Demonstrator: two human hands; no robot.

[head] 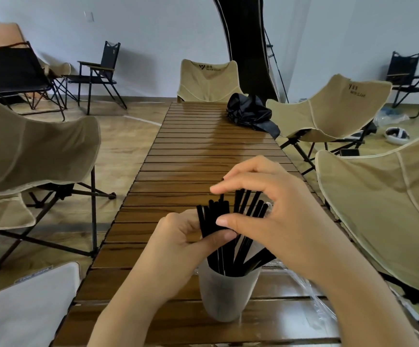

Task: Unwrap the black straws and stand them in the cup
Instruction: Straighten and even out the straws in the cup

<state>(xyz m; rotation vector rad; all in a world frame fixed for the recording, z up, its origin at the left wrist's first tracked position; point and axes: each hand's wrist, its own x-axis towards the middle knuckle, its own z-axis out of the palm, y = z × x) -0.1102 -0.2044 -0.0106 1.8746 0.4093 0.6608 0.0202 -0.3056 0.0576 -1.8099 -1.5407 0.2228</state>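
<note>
My black straws (228, 259) stand bunched and fanned in the frosted white cup (224, 296), upright on the tabletop (203, 151), low centre of frame.

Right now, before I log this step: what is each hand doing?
Left hand: grips a bunch of the black straws standing in the cup.
Right hand: curled round the straw tops, thumb against them.

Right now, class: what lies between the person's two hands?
Head view: thin black plastic straws, standing in the translucent white cup, between left hand and right hand.
</note>
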